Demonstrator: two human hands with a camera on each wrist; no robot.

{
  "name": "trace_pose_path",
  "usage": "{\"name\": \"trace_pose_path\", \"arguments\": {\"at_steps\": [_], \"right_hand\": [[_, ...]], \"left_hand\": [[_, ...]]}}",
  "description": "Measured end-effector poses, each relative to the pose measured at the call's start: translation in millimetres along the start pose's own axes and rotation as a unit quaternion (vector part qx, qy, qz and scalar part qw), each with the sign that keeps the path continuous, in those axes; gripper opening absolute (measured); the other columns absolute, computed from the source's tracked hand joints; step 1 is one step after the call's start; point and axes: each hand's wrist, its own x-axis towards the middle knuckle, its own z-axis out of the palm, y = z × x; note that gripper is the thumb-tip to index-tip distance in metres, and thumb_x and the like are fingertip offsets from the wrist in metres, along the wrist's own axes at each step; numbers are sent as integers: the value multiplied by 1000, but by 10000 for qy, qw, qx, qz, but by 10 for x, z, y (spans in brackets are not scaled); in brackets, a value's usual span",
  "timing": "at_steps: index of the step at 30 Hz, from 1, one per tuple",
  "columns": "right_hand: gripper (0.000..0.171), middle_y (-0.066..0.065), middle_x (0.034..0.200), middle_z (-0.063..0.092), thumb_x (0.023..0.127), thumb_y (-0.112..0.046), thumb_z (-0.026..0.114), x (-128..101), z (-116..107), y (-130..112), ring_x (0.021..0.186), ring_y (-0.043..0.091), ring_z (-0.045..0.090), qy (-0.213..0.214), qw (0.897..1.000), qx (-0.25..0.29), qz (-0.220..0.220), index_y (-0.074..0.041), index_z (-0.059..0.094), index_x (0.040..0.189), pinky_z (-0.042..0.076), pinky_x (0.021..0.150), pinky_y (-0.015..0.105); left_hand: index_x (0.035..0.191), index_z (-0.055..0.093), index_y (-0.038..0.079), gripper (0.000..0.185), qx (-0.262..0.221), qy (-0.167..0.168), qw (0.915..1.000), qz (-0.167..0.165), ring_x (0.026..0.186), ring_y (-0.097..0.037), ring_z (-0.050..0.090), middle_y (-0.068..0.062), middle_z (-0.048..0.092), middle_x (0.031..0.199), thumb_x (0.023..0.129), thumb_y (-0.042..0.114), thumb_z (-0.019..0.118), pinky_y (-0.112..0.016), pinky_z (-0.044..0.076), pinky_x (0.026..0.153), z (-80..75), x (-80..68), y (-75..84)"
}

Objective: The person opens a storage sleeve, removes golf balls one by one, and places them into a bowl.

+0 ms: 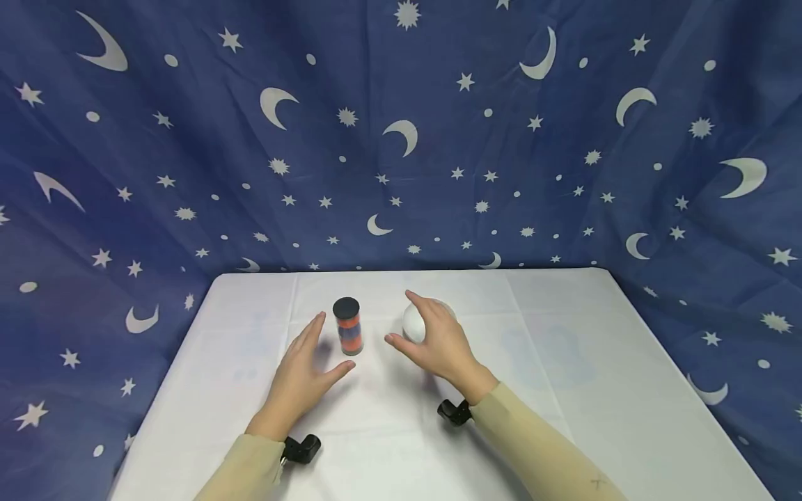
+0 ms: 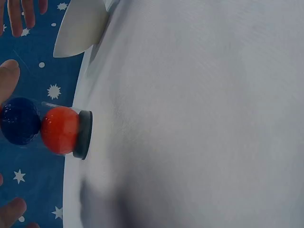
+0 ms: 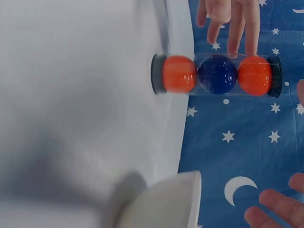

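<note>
A clear tube (image 1: 348,327) with black caps stands upright on the white tablecloth (image 1: 564,390). It holds an orange, a blue and an orange ball (image 3: 216,75). My left hand (image 1: 322,348) is open just left of the tube, fingers straight and not touching it. My right hand (image 1: 421,332) is open to the right of the tube, fingers spread, in front of a white cup-like object (image 1: 413,321) that it partly hides. The left wrist view shows the tube's lower end (image 2: 57,130) and the white object (image 2: 78,28). The right wrist view shows that object's rim (image 3: 164,204).
A blue cloth (image 1: 401,139) printed with moons and stars hangs behind and around the table. The table's far edge (image 1: 407,271) runs close behind the tube. Black camera mounts (image 1: 301,449) sit at both wrists.
</note>
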Motion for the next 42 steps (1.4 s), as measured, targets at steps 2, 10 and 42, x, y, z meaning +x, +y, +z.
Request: {"name": "trace_pose_path", "arguments": {"at_steps": [2, 10, 42], "right_hand": [[82, 1, 133, 55, 79, -65, 65, 18, 19, -7, 122, 19, 50, -6, 9999, 140, 90, -18, 46, 144, 44, 99, 41], [79, -2, 134, 55, 80, -65, 64, 97, 52, -54, 125, 13, 47, -140, 9984, 500, 211, -19, 47, 143, 39, 104, 35], [75, 0, 122, 62, 75, -49, 79, 199, 271, -215, 107, 12, 56, -309, 9930, 1132, -139, -21, 52, 139, 49, 88, 30]], "left_hand": [[156, 19, 24, 103, -144, -56, 9998, -129, 139, -31, 32, -7, 30, 155, 76, 60, 73, -54, 32, 107, 17, 18, 21], [156, 17, 23, 102, -683, -241, 9965, -428, 134, -31, 40, -10, 31, 153, 78, 58, 73, -54, 36, 104, 95, 105, 67], [142, 39, 9, 69, -1657, 5, 9852, -439, 115, -29, 56, -13, 48, 132, 87, 34, 72, -40, 48, 96, 300, 252, 102]]}}
